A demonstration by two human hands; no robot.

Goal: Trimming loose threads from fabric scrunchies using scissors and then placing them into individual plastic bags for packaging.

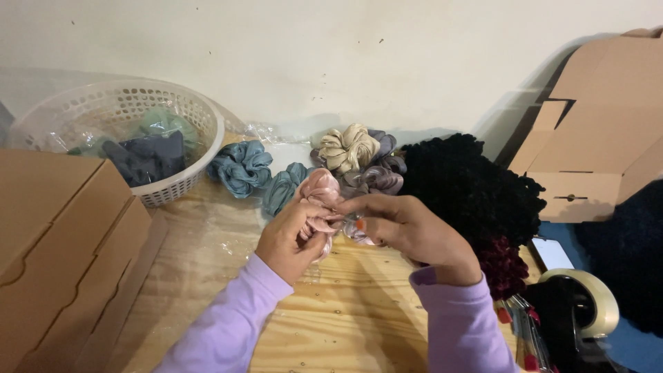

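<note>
At far left, brown cardboard boxes [62,235] sit on a wooden table [345,324], with a white plastic basket [186,117] of bagged fabric behind them. Right of the basket lie blue scrunchies [242,166]. Near centre, the left hand [293,238] curls its fingers around a pink scrunchie [319,190], while the right hand [411,231] pinches its edge between thumb and forefinger. Beyond lie beige and grey scrunchies [359,155], then black ones [469,186], and a tape roll [594,297] at near right.

Flat brown cardboard boxes [62,242] stack at my left; an open brown carton [594,131] stands at right.
</note>
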